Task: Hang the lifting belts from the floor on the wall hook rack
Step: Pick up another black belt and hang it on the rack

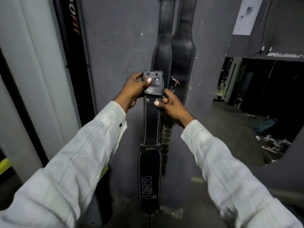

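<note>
I hold a black lifting belt (150, 129) with white stitching and "USI UNIVERSAL" lettering upright in front of a grey wall. My left hand (134, 89) grips its buckle end at the top, thumb over the leather. My right hand (171, 106) pinches the strap just below, thumb on a rivet. The belt's lower end hangs down toward the floor. Behind it two black leather belts (174, 51) hang side by side on the wall. Their upper ends run out of the frame, so the hook rack is hidden.
A dark upright frame (72, 46) with orange lettering stands left of the wall, beside a white column (32, 63). At right a mirror (256, 102) reflects a dim room with a bag and shoes on the floor.
</note>
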The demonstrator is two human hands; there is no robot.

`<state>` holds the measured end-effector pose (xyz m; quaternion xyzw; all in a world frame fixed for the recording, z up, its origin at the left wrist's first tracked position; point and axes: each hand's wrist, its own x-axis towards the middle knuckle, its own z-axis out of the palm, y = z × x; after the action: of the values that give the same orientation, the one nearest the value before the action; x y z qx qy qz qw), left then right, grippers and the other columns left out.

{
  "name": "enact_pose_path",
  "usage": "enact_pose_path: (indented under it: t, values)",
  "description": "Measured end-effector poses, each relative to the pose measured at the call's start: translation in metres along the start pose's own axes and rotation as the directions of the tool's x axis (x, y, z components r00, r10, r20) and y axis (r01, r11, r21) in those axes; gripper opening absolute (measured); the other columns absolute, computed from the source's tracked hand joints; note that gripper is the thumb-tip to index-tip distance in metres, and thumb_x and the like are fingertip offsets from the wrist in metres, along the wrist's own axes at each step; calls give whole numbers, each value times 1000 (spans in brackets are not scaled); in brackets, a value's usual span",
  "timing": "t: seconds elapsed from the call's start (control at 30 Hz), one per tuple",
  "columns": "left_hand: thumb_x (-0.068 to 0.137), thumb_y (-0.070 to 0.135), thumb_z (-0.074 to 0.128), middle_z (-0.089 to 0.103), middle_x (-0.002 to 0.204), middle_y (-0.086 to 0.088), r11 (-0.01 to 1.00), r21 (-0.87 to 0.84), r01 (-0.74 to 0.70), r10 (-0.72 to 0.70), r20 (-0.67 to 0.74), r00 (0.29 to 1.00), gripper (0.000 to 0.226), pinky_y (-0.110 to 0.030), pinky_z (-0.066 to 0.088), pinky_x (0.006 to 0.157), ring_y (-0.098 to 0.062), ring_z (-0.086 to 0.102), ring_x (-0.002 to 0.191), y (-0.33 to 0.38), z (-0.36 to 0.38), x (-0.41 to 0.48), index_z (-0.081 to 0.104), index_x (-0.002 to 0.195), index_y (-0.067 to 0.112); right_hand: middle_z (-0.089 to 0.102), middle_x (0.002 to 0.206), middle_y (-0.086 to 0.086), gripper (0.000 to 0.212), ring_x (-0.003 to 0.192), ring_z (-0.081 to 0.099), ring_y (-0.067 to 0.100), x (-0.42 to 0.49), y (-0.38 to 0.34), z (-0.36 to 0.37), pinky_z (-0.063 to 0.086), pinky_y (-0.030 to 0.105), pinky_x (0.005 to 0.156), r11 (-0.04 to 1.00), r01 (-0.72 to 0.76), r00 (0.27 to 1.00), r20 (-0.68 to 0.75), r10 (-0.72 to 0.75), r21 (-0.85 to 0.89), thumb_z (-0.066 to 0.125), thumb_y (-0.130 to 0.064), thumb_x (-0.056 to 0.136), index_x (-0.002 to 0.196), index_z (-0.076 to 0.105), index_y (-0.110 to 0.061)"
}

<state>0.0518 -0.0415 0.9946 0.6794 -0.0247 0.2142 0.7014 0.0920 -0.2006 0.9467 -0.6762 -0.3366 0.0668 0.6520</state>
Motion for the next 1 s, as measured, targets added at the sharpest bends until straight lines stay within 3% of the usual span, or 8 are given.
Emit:
enact_pose_path:
  t: [0.13, 0.3, 0.4, 0.47, 0.67, 0.8, 0.93, 1.0]
  values:
    - [94, -3, 57, 68, 113, -17, 997, -16, -76, 76, -19, 997, 36, -33, 60, 79, -26, 68, 97, -16, 2, 0, 56, 130, 1, 65, 97, 5, 47, 76, 66, 15, 18, -14, -12, 55, 24, 58, 995, -49, 998, -51, 44, -92, 67, 7, 87, 126, 47, -10]
    - [93, -3, 59, 62, 133, -19, 994, -53, -91, 87, -67, 994, 53, -44, 53, 101, -31, 62, 121, -23, -2, 23, 46, 144, 7, 61, 87, -1, 27, 74, 65, 13, 45, -27, -15, 55, 27, 60, 988, -86, 996, 7, 87, -126, 61, -1, 89, 111, 54, -16]
    - [92, -7, 59, 62, 133, -18, 987, -91, -130, 124, -73, 990, 57, -41, 53, 101, -29, 62, 121, -21, -4, 46, 44, 145, 5, 60, 93, 5, 22, 80, 62, 19, 70, -33, -10, 62, 41, 62, 994, -113, 986, -126, 113, 4, 70, -26, 89, 98, 51, -19]
    - [90, -10, 59, 62, 133, -15, 981, -123, -153, 147, -60, 987, 62, -36, 54, 99, -24, 62, 119, -17, -5, 65, 42, 147, 7, 61, 87, 4, 20, 69, 61, 15, 88, -35, -8, 55, 30, 49, 997, -71, 964, -257, 65, -12, 68, -21, 94, 102, 50, -16]
    - [87, -12, 61, 46, 152, -10, 926, -219, -307, 299, -67, 952, 88, -27, 54, 96, -21, 53, 132, -13, -15, 140, 13, 157, 13, 66, 84, 7, 25, 77, 64, 17, 155, -36, -10, 56, 33, 74, 977, 148, 922, -335, -193, -156, 63, -2, 93, 116, 56, -6]
    - [77, 10, 77, 67, 123, -13, 894, -90, -439, 422, -164, 892, 60, -47, 52, 102, -24, 67, 112, -3, -29, 197, 49, 131, 12, 69, 84, 3, 37, 82, 65, 16, 208, -44, -7, 54, 43, 90, 910, 265, 821, -420, -386, -319, 69, -10, 89, 124, 57, -11]
    - [73, 32, 79, 74, 113, -6, 829, 10, -559, 553, -163, 817, 46, -46, 56, 96, -18, 71, 105, 19, -41, 238, 65, 115, 18, 68, 88, -11, 45, 79, 64, 4, 247, -62, -5, 55, 37, 87, 826, 351, 703, -458, -544, -442, 71, -27, 84, 125, 54, -28]
    - [77, 32, 78, 74, 112, -3, 796, 32, -605, 601, -167, 782, 44, -45, 58, 93, -14, 73, 97, 29, -44, 260, 67, 117, 17, 68, 108, -9, 42, 81, 62, -10, 266, -70, -7, 54, 22, 87, 774, 413, 660, -427, -618, -480, 70, -18, 88, 129, 60, -19]
